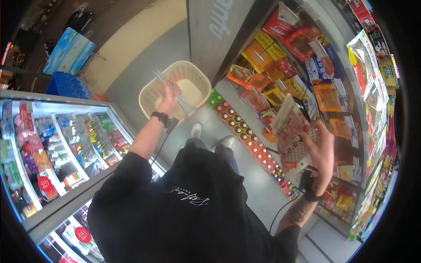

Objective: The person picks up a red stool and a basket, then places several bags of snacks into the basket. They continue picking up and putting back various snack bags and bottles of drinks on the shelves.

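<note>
My left hand (169, 97) is closed around the grey handles of a cream plastic shopping basket (200, 77), held out ahead of me over the floor. The inside of the basket shows its bare bottom where my arm does not cover it. On the right, my right hand (319, 148) grips a flat food packet (291, 131), patterned in beige and reddish tones and slightly blurred, in front of the snack rack. Packaged snacks (258, 56) in orange, yellow and red bags hang close behind the packet.
At left stands a lit glass-topped freezer (121, 115) with packaged goods. Rows of bottles (240, 126) line the floor along the rack's foot. A grey panel (213, 36) rises beyond the basket. A blue crate (69, 86) sits past the freezer's far end.
</note>
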The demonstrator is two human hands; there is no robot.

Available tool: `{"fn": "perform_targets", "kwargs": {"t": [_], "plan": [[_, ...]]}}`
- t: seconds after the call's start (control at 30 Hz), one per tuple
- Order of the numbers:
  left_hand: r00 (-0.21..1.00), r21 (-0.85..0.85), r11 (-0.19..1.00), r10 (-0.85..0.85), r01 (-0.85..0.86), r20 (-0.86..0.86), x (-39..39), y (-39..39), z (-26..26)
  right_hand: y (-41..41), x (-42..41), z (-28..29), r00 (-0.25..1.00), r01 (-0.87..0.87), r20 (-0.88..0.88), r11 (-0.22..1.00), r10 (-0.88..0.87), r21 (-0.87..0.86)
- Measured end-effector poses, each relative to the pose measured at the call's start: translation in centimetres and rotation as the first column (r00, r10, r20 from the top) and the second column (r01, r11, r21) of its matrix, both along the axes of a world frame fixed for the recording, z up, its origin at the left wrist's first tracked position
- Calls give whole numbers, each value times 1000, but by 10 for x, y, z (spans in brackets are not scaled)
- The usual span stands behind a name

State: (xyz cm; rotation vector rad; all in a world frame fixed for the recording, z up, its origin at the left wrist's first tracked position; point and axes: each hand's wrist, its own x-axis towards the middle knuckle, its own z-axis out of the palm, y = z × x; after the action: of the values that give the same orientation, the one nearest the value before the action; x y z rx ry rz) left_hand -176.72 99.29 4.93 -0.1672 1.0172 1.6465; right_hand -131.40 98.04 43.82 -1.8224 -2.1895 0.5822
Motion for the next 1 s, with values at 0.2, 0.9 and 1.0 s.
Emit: {"fn": "perform_targets", "kwargs": {"t": [0.2,0.9,1.0], "plan": [[998,62,998,-1,-2,56,-45,36,-53,0,-16,68,999,50,5,999,-50,-13],[991,79,989,-126,122,46,-100,-51,-67,246,-71,306,987,-142,160,645,31,751],[989,7,990,-138,138,60,-91,-44,-52,309,-42,292,645,102,-670,828,367,551]]}}
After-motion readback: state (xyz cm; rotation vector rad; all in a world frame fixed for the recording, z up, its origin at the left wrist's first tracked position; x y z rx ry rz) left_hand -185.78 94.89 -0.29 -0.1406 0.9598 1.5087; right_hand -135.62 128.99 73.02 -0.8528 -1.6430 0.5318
